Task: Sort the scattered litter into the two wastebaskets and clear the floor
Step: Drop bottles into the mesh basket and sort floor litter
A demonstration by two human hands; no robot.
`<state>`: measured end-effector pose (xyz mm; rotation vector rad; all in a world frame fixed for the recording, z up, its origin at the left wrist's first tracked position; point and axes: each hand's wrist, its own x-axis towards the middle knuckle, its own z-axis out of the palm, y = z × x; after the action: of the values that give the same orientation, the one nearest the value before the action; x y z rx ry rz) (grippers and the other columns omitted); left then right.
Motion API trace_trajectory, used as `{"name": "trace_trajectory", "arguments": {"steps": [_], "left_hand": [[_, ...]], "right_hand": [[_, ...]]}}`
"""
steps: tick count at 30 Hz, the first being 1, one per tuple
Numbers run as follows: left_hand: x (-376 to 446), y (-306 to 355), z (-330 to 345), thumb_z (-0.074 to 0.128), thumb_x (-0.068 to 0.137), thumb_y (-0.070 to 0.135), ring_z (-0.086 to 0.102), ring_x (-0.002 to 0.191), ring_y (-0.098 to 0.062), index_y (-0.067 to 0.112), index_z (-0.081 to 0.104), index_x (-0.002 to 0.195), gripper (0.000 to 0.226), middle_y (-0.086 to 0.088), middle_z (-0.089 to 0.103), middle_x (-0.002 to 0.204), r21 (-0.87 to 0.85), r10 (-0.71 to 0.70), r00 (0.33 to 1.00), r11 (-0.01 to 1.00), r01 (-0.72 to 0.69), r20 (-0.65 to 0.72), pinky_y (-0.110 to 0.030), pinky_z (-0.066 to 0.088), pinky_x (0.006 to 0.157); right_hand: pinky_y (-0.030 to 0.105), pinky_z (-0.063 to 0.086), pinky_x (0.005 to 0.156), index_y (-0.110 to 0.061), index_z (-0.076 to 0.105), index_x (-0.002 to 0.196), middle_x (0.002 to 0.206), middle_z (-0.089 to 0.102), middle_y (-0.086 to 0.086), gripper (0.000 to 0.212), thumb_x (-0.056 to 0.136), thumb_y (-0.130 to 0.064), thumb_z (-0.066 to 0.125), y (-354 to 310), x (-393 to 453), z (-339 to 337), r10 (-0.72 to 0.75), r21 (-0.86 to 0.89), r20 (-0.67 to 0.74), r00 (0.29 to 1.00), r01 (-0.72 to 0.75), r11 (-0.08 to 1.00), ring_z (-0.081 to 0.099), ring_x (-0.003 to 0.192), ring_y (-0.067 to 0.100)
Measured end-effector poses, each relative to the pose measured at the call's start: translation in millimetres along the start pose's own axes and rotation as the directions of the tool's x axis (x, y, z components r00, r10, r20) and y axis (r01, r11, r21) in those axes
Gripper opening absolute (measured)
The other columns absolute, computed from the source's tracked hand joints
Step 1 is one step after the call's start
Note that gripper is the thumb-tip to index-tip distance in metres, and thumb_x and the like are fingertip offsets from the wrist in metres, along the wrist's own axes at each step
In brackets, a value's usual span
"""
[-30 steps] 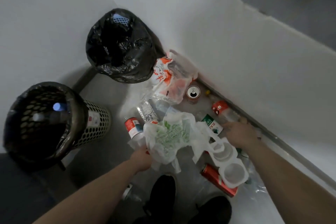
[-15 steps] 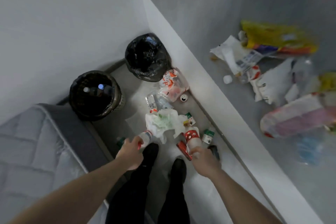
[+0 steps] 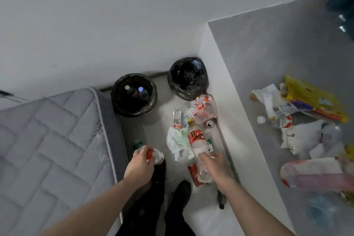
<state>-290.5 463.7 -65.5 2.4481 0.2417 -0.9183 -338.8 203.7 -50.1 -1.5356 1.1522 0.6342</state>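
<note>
- With a bottle in each hand, I judge the step in hand to be the carry: two plastic bottles are off the floor and neither has reached a basket.
- My left hand (image 3: 140, 163) is curled round a small clear bottle (image 3: 155, 156) with a red cap or label; only its end shows past my fingers.
- My right hand (image 3: 212, 166) grips the lower body of a large clear bottle (image 3: 195, 140) with a red label and yellow cap, its neck pointing away from me.
- Ahead of my left hand stands the mesh wastebasket (image 3: 134, 95), with what look like bottles already inside, so I judge both bottles belong there.
- Ahead of my right hand and a little further off is the bag-lined wastebasket (image 3: 187, 78), black liner spilling over its rim.
- Between my hands lies a crumpled white and green bag (image 3: 177, 140); beyond it, under the large bottle's neck, are an orange and white wrapper (image 3: 203, 107) and an open can (image 3: 210, 124).
- Under my right hand lies a red can (image 3: 194, 175); just beyond my left hand is a green-capped bottle (image 3: 138, 144), close to the mattress (image 3: 53, 140).
- Next move, as I see it: bring both hands forward over the mesh rim and let go one at a time. The long bottle needs its neck tipped down to drop cleanly.
- Plenty is left: this pile, plus more litter (image 3: 306, 120) well off to my right.
</note>
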Motion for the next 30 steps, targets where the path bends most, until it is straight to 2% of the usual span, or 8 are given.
{"name": "trace_trajectory", "arguments": {"steps": [3,6,9,13,17,21,27,30], "left_hand": [[10,-14,-20,0.052,0.098,0.039,0.06,0.088,-0.019,0.034,0.053,0.116,0.019,0.001,0.055,0.11,-0.096,-0.016,0.998,0.995,0.01,-0.061,-0.038,0.05,0.083],[25,-27,-41,0.055,0.097,0.044,0.059,0.085,-0.014,0.037,0.052,0.107,0.012,0.006,0.062,0.099,-0.169,-0.046,0.992,0.985,0.025,-0.121,-0.038,0.051,0.079],[42,-40,-63,0.056,0.096,0.052,0.06,0.08,-0.012,0.038,0.051,0.102,0.016,0.009,0.064,0.089,-0.194,-0.071,0.986,0.98,0.042,-0.15,-0.039,0.053,0.074],[69,-54,-90,0.055,0.094,0.054,0.062,0.082,-0.019,0.039,0.049,0.104,0.018,0.008,0.064,0.09,-0.18,-0.083,0.98,0.982,0.051,-0.18,-0.039,0.053,0.074],[102,-55,-115,0.055,0.093,0.054,0.059,0.079,-0.019,0.04,0.047,0.102,0.019,0.008,0.062,0.088,-0.131,-0.06,0.971,0.991,0.03,-0.233,-0.036,0.046,0.069],[132,-46,-138,0.052,0.094,0.056,0.06,0.074,-0.011,0.041,0.047,0.103,0.019,0.011,0.062,0.085,-0.092,-0.032,0.966,0.996,0.008,-0.257,-0.036,0.051,0.066],[174,-19,-161,0.047,0.095,0.052,0.06,0.077,-0.014,0.037,0.048,0.113,0.023,0.01,0.063,0.093,-0.021,-0.008,0.967,1.0,0.002,-0.254,-0.036,0.051,0.067],[196,-5,-166,0.046,0.096,0.053,0.059,0.079,-0.017,0.034,0.048,0.115,0.027,0.008,0.063,0.093,0.002,-0.018,0.967,1.0,0.019,-0.254,-0.036,0.048,0.068]], "right_hand": [[0.031,0.054,0.06,-0.018,0.06,0.123,0.095,0.074,0.008,0.069,0.059,-0.042,0.07,-13,20,21,-0.004,0.043,0.077,0.997,0.001,0.999,0.072,0.08,0.026],[0.034,0.053,0.073,-0.032,0.056,0.125,0.098,0.07,0.002,0.053,0.074,-0.032,0.068,-44,15,47,-0.069,-0.047,0.177,0.982,0.078,0.996,0.068,0.089,0.022],[0.034,0.053,0.076,-0.032,0.06,0.117,0.093,0.07,0.0,0.034,0.086,-0.038,0.069,-71,17,75,-0.12,-0.075,0.218,0.969,0.14,0.987,0.069,0.085,0.019],[0.03,0.053,0.07,-0.034,0.063,0.113,0.102,0.072,-0.002,0.035,0.087,-0.058,0.066,-105,26,105,-0.194,-0.079,0.184,0.964,0.211,0.974,0.073,0.083,0.014],[0.034,0.053,0.087,-0.028,0.063,0.112,0.111,0.069,-0.005,0.036,0.083,-0.042,0.078,-133,45,126,-0.263,-0.074,0.151,0.953,0.276,0.958,0.067,0.097,0.01],[0.027,0.045,0.075,-0.027,0.051,0.119,0.107,0.066,-0.007,0.049,0.08,-0.02,0.079,-160,61,136,-0.298,-0.063,0.101,0.949,0.305,0.95,0.062,0.098,0.008],[0.04,0.053,0.089,-0.041,0.056,0.11,0.095,0.072,-0.01,0.05,0.073,-0.069,0.074,-195,88,141,-0.348,-0.096,0.068,0.935,0.353,0.931,0.069,0.093,0.012],[0.042,0.049,0.092,-0.045,0.056,0.111,0.103,0.068,-0.016,0.047,0.076,-0.077,0.063,-211,102,139,-0.357,-0.095,0.077,0.931,0.363,0.927,0.063,0.1,0.009]]}}
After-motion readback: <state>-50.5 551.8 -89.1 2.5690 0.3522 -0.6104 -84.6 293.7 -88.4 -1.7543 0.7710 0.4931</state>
